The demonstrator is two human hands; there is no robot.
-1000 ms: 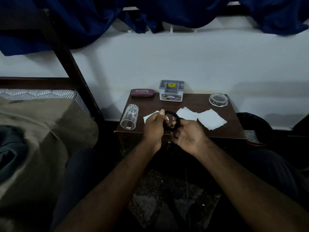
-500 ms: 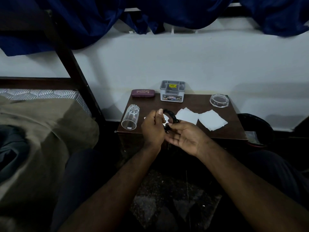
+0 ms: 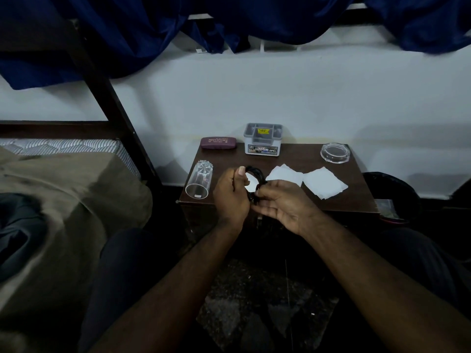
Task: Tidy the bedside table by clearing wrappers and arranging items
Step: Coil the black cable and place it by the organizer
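At the bedside table (image 3: pixel 356 200), your left hand (image 3: pixel 230 194) and right hand (image 3: pixel 285 207) both grip a coiled black cable (image 3: pixel 256 174) at 6 o'clock; next, likely securing the coil.

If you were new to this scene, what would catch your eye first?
Both hands, left hand and right hand, hold a coiled black cable over the bedside table's front edge. Beside them a clear glass lies on its side at the left, white wrappers at the right.

The left hand (image 3: pixel 230 193) hides part of the black coiled cord (image 3: pixel 256 178).
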